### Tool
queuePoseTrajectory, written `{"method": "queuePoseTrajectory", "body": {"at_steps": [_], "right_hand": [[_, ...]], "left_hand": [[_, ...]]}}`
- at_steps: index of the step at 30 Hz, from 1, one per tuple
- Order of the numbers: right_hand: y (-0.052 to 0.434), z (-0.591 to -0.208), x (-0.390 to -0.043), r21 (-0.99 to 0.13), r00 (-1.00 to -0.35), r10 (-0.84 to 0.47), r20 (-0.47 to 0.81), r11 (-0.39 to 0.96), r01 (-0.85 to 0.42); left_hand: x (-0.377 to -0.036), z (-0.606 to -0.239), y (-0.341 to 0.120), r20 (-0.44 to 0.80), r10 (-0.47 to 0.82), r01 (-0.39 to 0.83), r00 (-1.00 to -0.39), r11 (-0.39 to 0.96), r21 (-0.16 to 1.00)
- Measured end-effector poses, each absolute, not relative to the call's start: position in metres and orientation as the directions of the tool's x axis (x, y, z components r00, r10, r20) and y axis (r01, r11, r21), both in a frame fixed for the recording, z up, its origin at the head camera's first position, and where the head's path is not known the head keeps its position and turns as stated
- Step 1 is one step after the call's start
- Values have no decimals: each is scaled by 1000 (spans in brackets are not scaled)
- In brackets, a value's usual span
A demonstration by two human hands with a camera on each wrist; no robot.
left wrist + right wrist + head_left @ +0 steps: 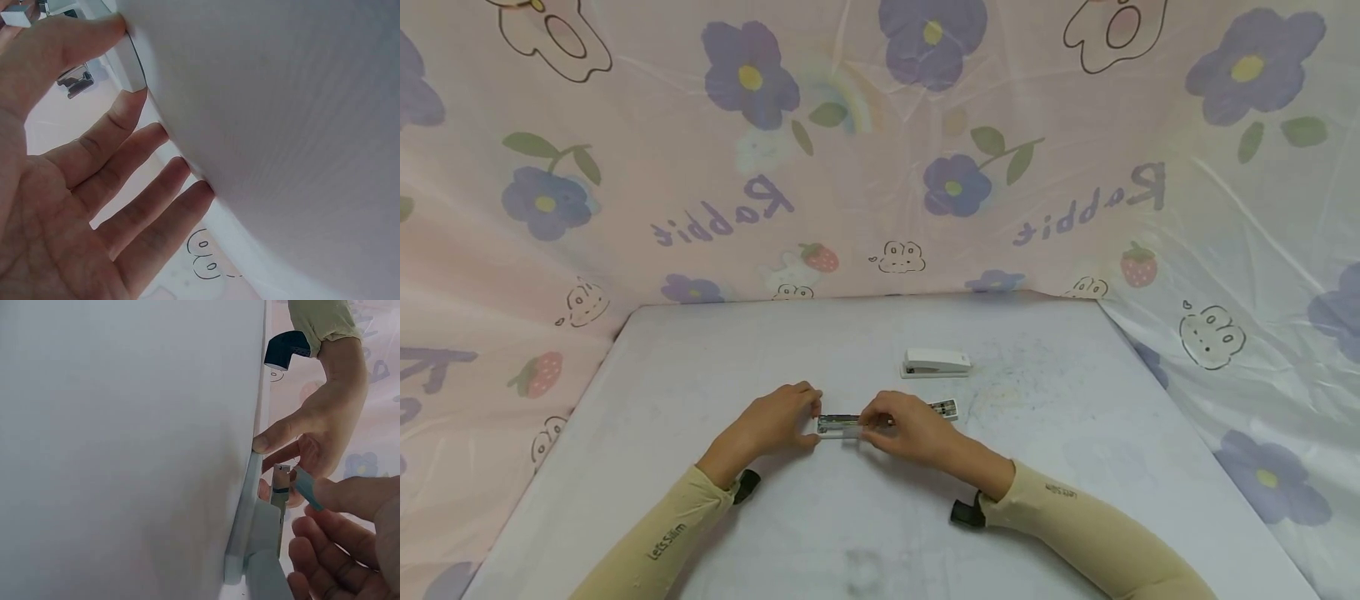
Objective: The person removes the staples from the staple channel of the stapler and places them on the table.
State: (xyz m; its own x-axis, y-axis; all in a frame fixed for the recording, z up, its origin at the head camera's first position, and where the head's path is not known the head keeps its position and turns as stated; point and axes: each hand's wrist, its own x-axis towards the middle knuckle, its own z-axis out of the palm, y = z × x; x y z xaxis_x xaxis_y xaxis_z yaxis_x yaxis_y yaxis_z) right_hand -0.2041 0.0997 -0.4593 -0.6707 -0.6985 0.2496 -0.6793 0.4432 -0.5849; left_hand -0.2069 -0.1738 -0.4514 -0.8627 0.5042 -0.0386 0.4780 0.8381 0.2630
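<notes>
A stapler [827,426] lies opened out on the table between both hands, its metal staple channel showing and its cover [945,409] swung back to the right. The left hand [778,419] grips the left end of its base [128,65] between thumb and fingers; the other fingertips rest along the table. Between thumb and index finger, the right hand [912,427] pinches a small grey strip of staples [306,487] close above the staple channel [281,487]. The right hand's other fingers are loosely curled, and in the head view it covers the stapler's middle.
Behind the right hand stands a second, white stapler [937,362], closed. The white table [760,533] ends at a patterned curtain [850,183] at the back and sides. Each wrist wears a black camera mount [968,513].
</notes>
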Motion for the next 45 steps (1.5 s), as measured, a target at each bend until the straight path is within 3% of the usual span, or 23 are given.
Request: {"method": "queuePoseTrajectory", "body": {"at_steps": [25,45], "right_hand": [[103,-466,-198,-469,-587,-757,288,423,-775],[96,-462,-191,-266,-623,-765,163,574,-774]], "left_hand": [[-205,-450,-174,-45,501,472,-864,838,275],[-205,-449,-174,-38,510,483,-859,834,269]]}}
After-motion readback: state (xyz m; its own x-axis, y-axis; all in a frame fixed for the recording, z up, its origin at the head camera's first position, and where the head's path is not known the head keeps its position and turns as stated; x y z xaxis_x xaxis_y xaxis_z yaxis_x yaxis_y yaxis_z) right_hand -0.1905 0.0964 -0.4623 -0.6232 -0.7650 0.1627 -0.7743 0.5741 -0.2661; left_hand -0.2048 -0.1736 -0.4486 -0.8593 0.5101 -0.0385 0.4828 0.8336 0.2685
